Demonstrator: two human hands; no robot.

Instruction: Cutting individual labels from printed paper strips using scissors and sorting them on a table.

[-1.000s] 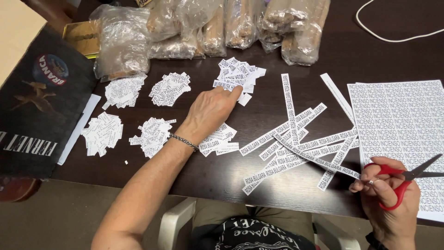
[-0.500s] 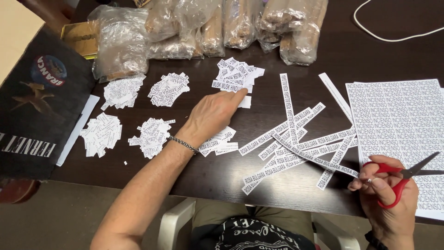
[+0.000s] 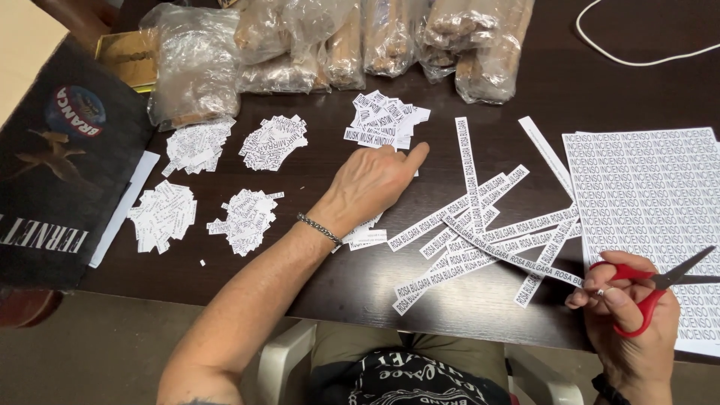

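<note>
Scissors (image 3: 660, 289) gripped in right hand (image 3: 630, 330); left hand (image 3: 371, 184) flat, fingers loose, on small labels (image 3: 367, 234). Strips (image 3: 480, 232) look light, flimsy; pinch an end.

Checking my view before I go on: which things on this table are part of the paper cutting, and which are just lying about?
In use: red scissors in the right hand; printed strips; printed sheet; cut label piles, one under the left hand.

Lying about: plastic bags; dark box; white cord.
</note>
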